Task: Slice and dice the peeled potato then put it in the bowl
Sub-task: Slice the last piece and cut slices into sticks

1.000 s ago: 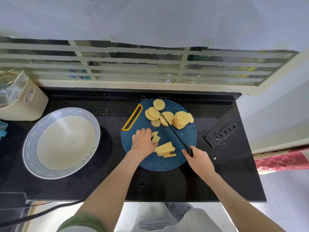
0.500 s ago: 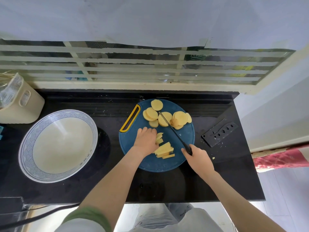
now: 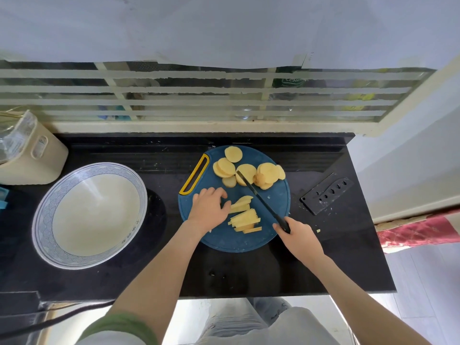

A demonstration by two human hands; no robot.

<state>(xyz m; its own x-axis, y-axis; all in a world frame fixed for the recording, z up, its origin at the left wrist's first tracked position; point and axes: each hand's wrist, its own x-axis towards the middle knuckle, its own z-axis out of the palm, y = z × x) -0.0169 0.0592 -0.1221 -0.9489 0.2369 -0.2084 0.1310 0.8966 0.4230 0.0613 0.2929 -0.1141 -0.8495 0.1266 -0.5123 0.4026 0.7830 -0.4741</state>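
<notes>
Head: potato slices (image 3: 267,173) on board (image 3: 239,241), near bowl (image 3: 43,220)

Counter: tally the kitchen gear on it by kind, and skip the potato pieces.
Bowl: 1
Cutting board: 1
Knife: 1
Knife sheath: 1
Beige container: 1
Total: 5

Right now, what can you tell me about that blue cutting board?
The cutting board is round, dark blue, plastic-looking, with a yellow-rimmed handle slot at its far left edge. It lies flat on the black countertop. Round potato slices sit on its far half; cut strips lie near the middle, held by the left hand, which rests on it. The knife in the right hand slants across it; whether the blade touches it I cannot tell.
</notes>
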